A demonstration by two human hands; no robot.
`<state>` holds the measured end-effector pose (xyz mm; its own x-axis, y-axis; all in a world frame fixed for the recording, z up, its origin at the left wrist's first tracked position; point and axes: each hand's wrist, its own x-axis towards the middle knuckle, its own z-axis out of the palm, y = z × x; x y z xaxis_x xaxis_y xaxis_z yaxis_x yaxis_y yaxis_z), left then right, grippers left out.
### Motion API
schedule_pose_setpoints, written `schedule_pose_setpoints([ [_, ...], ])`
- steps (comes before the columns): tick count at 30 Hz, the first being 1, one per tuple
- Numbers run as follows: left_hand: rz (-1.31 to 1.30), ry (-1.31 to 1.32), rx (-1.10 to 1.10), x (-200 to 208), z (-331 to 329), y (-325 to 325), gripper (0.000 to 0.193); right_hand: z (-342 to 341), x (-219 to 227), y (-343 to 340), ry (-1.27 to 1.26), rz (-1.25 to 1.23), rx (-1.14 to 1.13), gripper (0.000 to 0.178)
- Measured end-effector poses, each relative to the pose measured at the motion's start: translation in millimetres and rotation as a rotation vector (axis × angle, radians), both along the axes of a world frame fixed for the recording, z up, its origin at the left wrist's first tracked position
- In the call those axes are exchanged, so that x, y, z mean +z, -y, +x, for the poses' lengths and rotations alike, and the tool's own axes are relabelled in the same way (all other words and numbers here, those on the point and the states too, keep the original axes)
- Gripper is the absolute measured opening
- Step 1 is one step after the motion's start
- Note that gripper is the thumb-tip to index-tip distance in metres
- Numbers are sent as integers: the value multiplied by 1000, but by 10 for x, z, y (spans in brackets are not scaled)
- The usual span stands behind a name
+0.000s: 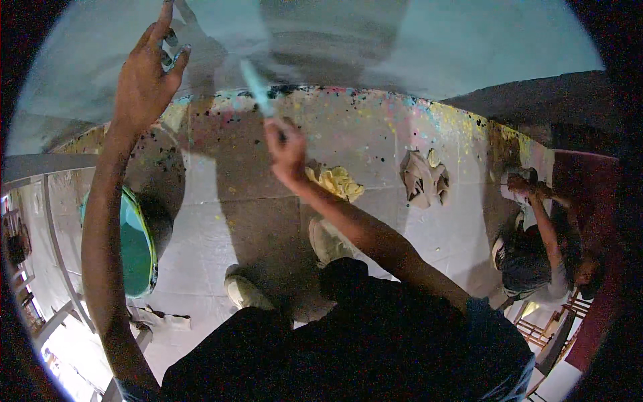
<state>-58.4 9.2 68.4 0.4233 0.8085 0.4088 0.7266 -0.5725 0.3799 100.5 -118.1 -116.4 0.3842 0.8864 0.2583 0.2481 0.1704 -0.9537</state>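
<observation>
My left hand (146,87) is raised against the blue-green painted wall (335,40), index finger stretched upward and thumb apart. Paint marks its fingertips, and I see nothing held in it. Lower and further right, my right hand (287,153) grips a narrow light-blue painting tool (256,87), its tip pointing up at the wall's lower part. Motion blurs the tool, so I cannot tell whether it is a brush or a spatula. Beside my left forearm stands a round tub (138,248) of green-blue paint, partly hidden by that arm.
Paint spatters cover the floor strip (362,110) along the wall. A crumpled yellow cloth (338,183) and a brown cloth (423,179) lie there. A flat brush (175,322) rests below the tub. At right, another person (536,248) crouches, holding a pale container (512,186).
</observation>
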Motion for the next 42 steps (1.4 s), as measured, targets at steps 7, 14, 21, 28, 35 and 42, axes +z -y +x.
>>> schedule_pose_setpoints([
  [7,-48,20,28,22,21,57,67,1563,67,437,-238,11,-564,23],
  [14,6,-19,7,42,-31,54,67,1414,15,197,-327,-14,-453,17],
  [21,1,-7,-8,74,-49,33,64,-698,329,-78,-55,44,-77,23],
  [28,-26,-21,63,54,-25,11,61,-160,398,-93,-147,-233,65,27],
  [35,-1,-15,82,-28,-134,26,57,1786,509,524,-398,-1,-450,22],
  [42,13,-1,62,-20,-70,18,64,1532,539,380,-440,-31,-431,22],
])
